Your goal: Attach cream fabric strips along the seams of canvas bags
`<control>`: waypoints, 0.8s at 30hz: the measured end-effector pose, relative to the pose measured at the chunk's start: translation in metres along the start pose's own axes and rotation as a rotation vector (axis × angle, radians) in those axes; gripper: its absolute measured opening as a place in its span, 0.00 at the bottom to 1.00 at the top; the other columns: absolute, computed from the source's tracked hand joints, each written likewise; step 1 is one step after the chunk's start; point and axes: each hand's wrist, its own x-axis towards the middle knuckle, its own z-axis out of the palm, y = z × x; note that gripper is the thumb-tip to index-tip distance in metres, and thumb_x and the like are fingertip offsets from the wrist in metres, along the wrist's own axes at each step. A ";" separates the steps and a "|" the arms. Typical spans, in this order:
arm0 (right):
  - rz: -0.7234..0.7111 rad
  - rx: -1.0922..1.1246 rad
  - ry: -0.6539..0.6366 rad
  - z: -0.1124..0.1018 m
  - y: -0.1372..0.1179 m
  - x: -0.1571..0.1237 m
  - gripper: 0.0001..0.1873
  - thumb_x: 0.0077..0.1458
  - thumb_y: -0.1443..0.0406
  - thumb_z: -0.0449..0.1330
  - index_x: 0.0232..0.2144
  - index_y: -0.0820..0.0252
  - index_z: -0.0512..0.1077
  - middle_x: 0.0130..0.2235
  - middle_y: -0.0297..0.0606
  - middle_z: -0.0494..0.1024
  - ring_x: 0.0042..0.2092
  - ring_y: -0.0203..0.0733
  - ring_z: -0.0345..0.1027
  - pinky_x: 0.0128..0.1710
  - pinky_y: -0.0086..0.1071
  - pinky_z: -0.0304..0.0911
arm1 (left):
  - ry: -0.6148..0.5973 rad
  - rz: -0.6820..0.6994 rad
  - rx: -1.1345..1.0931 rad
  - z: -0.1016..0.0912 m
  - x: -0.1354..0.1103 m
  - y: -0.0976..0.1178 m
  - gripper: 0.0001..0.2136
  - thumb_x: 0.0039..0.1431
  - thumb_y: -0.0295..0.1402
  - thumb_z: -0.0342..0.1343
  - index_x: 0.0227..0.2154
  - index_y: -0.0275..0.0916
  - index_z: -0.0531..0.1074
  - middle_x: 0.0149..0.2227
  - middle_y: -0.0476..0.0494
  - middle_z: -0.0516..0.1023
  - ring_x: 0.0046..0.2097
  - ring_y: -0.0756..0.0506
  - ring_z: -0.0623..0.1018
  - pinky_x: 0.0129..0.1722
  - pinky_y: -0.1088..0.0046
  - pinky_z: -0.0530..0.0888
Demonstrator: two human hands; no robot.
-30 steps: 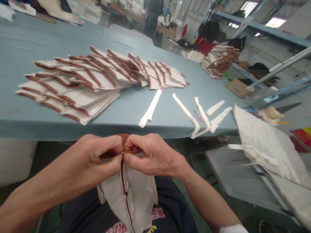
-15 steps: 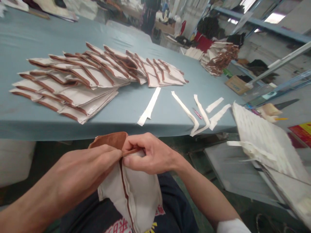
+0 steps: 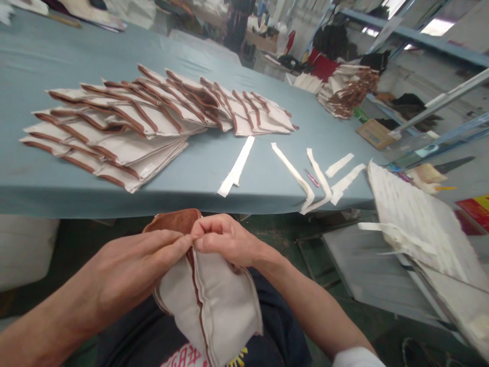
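Over my lap I hold a cream fabric piece with a brown seam down its middle and a brown suede-like flap at its top. My left hand pinches the top edge from the left, fingers pressed together on the cloth. My right hand is curled tight on the same edge from the right, its fingertips meeting those of the left. Both hands hang just below the near edge of the blue-grey table.
Several cream pieces with brown trim lie fanned out on the table. White fabric strips and more strips lie near the front edge. A stack of cream panels slopes at the right. Another pile sits beyond the table.
The brown flap has come up into view above my left hand. My left fingers have straightened along the edge. The cloth below has spread wider across my lap.
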 end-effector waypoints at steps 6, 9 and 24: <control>-0.233 -0.209 0.008 0.001 -0.014 -0.015 0.08 0.51 0.65 0.62 0.26 0.56 0.65 0.24 0.23 0.61 0.25 0.30 0.50 0.24 0.25 0.47 | 0.077 0.013 0.207 0.004 -0.003 0.009 0.14 0.76 0.43 0.56 0.58 0.53 0.80 0.47 0.52 0.91 0.40 0.46 0.90 0.46 0.78 0.83; -0.362 -0.391 0.081 0.004 -0.017 -0.021 0.04 0.50 0.68 0.60 0.27 0.57 0.67 0.24 0.24 0.63 0.27 0.31 0.54 0.27 0.26 0.49 | 0.045 0.043 0.147 -0.001 0.005 0.013 0.15 0.78 0.49 0.52 0.49 0.50 0.81 0.42 0.51 0.90 0.39 0.47 0.89 0.44 0.80 0.81; -0.356 -0.117 0.032 -0.012 0.012 -0.003 0.12 0.56 0.57 0.64 0.28 0.57 0.68 0.25 0.23 0.61 0.25 0.31 0.49 0.25 0.27 0.49 | -0.178 -0.152 -0.232 0.000 0.038 0.000 0.19 0.71 0.44 0.59 0.24 0.41 0.72 0.24 0.56 0.71 0.24 0.52 0.68 0.23 0.81 0.63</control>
